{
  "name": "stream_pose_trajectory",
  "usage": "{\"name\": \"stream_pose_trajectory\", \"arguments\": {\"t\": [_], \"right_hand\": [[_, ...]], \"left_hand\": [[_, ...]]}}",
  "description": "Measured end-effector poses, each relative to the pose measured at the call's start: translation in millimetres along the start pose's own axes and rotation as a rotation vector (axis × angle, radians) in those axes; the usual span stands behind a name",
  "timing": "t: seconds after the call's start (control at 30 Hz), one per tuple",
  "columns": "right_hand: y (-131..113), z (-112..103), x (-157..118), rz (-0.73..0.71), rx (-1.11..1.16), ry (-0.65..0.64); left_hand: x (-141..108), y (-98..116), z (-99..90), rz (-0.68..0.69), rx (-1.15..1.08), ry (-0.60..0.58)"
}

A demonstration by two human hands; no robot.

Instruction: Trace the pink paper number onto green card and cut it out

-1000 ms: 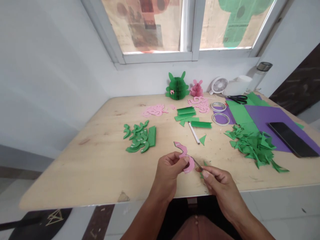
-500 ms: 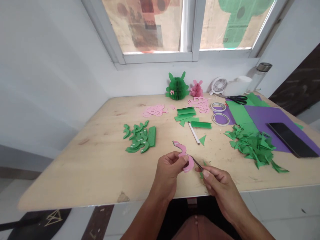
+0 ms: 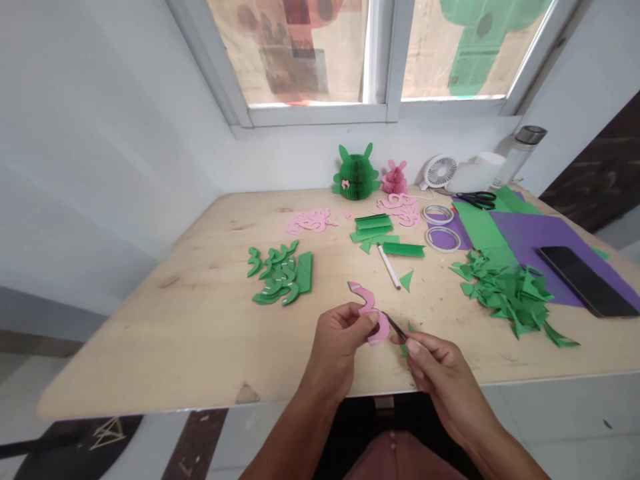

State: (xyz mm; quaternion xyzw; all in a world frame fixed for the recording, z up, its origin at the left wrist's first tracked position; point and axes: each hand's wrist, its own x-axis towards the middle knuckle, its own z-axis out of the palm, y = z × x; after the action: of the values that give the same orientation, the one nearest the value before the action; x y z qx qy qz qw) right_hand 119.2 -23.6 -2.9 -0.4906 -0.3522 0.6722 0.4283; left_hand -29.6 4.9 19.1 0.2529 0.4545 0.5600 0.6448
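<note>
Near the table's front edge, my left hand [image 3: 343,340] pinches a wavy pink paper cutout [image 3: 383,329] between thumb and fingers. White strips show at its ends. From the right, my right hand [image 3: 437,363] grips a slim dark tool that looks like tweezers [image 3: 397,327]. The tool's tip meets the curved edge of the pink cutout; the exact contact is too small to make out. Below the tool, a green paper scrap [image 3: 404,349] is partly hidden by my right fingers. Left of my hands lies a pile of wavy green cutouts [image 3: 275,283], some with white strips.
Green scraps [image 3: 510,293] are heaped at right, beside a phone [image 3: 587,280] on purple paper [image 3: 535,230]. A white pen [image 3: 389,268], folded green strips [image 3: 374,225], tape rolls [image 3: 443,239], pink cutouts [image 3: 313,221] and scissors [image 3: 477,199] lie farther back. Paper honeycomb figures [image 3: 356,177] stand by the wall.
Both hands keep nearly the same pose around the pink cutout. The whole view has shifted very slightly, and the tool's tip remains at the cutout's edge.
</note>
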Motion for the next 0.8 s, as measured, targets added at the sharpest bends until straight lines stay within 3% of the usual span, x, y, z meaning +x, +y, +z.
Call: {"name": "stream_pose_trajectory", "arguments": {"t": [0.8], "right_hand": [[3.5, -3.1, -0.2, -0.031, -0.064, 0.07]], "left_hand": [[-1.5, -1.5, 0.5, 0.023, 0.0, -0.008]]}}
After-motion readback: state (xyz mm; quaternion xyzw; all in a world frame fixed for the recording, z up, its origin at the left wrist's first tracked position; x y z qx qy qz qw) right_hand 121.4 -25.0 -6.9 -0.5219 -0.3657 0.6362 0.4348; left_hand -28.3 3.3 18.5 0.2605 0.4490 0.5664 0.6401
